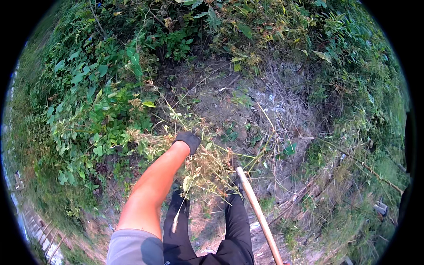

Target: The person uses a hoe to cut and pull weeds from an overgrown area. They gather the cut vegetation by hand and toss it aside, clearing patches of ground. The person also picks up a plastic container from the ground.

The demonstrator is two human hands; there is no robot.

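My left hand [188,141], in a dark glove, is closed around a bundle of cut weeds [208,165] with yellowed leaves and thin green stems. The bundle hangs in front of my legs and hides my feet. A long wooden handle [260,212] slants up from the bottom edge to a point beside the weeds; its far end is hidden or blends into the plants. Of my right hand only a sliver [287,263] shows at the bottom edge by the handle, too little to tell its grip.
Dense green vines [79,76] stand on the left and ahead, with more undergrowth [357,66] on the right. Bare soil [215,96] with dry stalks lies before me. A fallen branch [298,195] lies at the right. Wooden poles [51,241] show at the lower left.
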